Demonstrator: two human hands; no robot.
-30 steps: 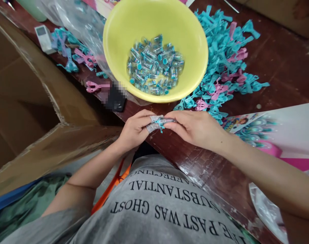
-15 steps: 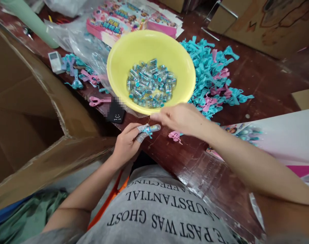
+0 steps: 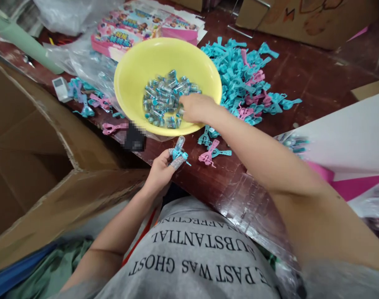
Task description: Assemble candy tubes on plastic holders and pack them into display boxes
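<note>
Silvery-grey wraps cover the fingertips of my left hand (image 3: 160, 168), which is closed around a small clear capsule tube (image 3: 179, 144) joined to a light-blue plastic piece (image 3: 177, 154). Just in front of it stands a yellow bowl (image 3: 139, 62) with many little clear tubes with blue ends (image 3: 160, 97) inside. My right hand (image 3: 197, 109) reaches over the bowl's near right rim, its fingers drawn together among the tubes; what they grip is hidden. On the table close to my left hand lie a pink plastic clip piece (image 3: 209, 154) and a blue one (image 3: 222, 152).
A heap of blue and pink clip pieces (image 3: 233, 74) lies right of the bowl. Behind it are printed boxes (image 3: 123, 35) and plastic film. A white device (image 3: 61, 89) and more clips lie left. Cardboard boxes (image 3: 36, 124) border the table; a white-pink box (image 3: 341, 133) stands right.
My right hand has moved from the bowl's near rim in among the tubes. In my left hand the tube has turned from pointing right to pointing upward. The view has shifted slightly.
</note>
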